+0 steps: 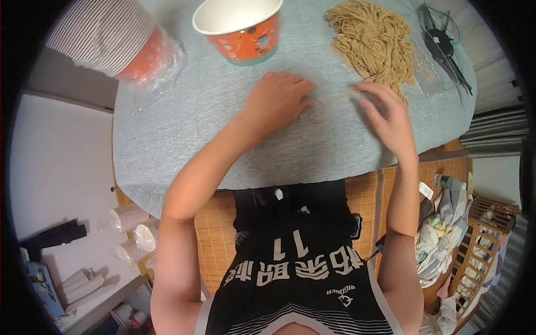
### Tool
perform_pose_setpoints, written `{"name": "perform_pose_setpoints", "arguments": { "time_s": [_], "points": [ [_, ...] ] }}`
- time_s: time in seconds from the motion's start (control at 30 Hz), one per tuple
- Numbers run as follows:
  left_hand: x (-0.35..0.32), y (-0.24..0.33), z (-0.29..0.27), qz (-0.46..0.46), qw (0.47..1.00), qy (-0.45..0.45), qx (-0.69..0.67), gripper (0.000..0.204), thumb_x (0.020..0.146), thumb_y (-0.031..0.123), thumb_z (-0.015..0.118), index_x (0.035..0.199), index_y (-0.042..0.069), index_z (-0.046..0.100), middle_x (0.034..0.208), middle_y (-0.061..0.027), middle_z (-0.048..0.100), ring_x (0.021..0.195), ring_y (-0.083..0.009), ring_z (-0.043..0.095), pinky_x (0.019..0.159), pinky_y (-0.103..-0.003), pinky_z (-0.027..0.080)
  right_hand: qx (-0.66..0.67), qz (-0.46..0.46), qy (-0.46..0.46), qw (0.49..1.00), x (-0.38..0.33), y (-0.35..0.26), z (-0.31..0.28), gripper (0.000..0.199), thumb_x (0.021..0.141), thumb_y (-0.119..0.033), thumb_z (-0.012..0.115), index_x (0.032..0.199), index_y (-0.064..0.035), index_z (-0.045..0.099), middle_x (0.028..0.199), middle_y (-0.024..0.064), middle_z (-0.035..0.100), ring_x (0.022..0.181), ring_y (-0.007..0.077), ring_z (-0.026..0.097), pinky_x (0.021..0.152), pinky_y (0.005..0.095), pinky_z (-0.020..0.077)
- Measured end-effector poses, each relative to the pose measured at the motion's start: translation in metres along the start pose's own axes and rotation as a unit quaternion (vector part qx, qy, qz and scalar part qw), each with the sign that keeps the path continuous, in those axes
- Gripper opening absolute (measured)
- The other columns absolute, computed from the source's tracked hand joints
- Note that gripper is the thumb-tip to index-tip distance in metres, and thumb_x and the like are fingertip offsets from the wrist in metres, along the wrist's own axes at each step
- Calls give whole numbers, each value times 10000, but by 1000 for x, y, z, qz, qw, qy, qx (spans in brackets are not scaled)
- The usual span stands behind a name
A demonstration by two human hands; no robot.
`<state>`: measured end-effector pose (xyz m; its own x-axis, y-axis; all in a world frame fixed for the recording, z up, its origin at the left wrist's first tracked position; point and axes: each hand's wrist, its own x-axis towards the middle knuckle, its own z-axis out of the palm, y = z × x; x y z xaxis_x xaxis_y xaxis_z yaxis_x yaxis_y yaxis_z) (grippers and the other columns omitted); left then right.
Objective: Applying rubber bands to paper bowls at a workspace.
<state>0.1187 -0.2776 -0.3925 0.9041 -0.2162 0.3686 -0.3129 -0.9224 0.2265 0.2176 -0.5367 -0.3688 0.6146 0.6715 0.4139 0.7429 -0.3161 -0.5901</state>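
Observation:
A thin tan yarn strand (pixel 317 114) curls into a small loop on the grey tablecloth, and part of it runs toward the right. My left hand (pixel 279 99) is low over the cloth, back up, its curled fingers and thumb at the strand's left end; the exact grip is partly hidden. To the right, my right hand (pixel 389 117) has its thumb and index finger apart, the index fingertip close to the strand's other end. Just beyond it lies a loose bundle of tan yarn (pixel 375 42). An orange paper bucket (pixel 245 39) with a white inside stands past my left hand.
Nested paper buckets (pixel 103 36) in clear plastic wrap are at the far left. A black tool-like object (pixel 441 42) and a clear plastic packet (pixel 427 75) lie right of the yarn. The tablecloth (pixel 184 128) ends before my lap. Clothes (pixel 441 240) and a wooden rack (pixel 474 251) are lower right.

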Motion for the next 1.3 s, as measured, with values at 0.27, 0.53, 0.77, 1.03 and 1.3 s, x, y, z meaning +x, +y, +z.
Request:
{"name": "perform_pose_setpoints", "arguments": {
  "time_s": [0.27, 0.53, 0.77, 1.03, 1.3],
  "points": [
    [-46, -32, -61, -96, 994, -49, -21, 96, 885, 95, 674, 935, 14, 665, 919, -154, 684, 901, -358, 651, 831, -427, 520, -63, -5, -9, 998, -12, 12, 11, 361, 863, -124, 730, 1210, -49, 666, 1189, 135, 669, 1118, 353, 615, 967, 408, 484],
    [-129, -87, -123, -291, 953, -26, 75, 108, 862, 85, 663, 946, 20, 677, 923, -168, 691, 877, -361, 667, 777, -425, 523, -78, -38, -14, 996, -5, 8, 30, 336, 869, -103, 717, 1200, -71, 672, 1186, 113, 675, 1112, 336, 618, 943, 405, 482],
    [-109, -67, -120, -219, 963, 33, 155, 291, 884, 193, 731, 1128, 39, 698, 1128, -146, 699, 1023, -367, 657, 890, -422, 522, -55, -32, -13, 998, 6, -7, 43, 313, 872, -84, 714, 1183, -78, 679, 1169, 109, 675, 1097, 320, 624, 931, 400, 483],
    [-22, -22, -37, -163, 985, -51, 33, 231, 851, 264, 747, 962, 65, 709, 978, -110, 693, 970, -322, 664, 817, -435, 540, -99, -232, 118, 960, 112, -47, 32, 426, 812, -95, 775, 1225, -103, 672, 1210, 106, 672, 1181, 315, 603, 1009, 415, 470],
    [3, -44, -53, -89, 955, -30, -282, 86, 892, 104, 648, 935, 33, 626, 868, -116, 715, 807, -306, 696, 726, -396, 544, -196, -204, -176, 943, 206, -74, 50, 276, 808, -223, 761, 1031, -64, 731, 1030, 98, 738, 955, 275, 696, 859, 410, 544]
  ]
}}
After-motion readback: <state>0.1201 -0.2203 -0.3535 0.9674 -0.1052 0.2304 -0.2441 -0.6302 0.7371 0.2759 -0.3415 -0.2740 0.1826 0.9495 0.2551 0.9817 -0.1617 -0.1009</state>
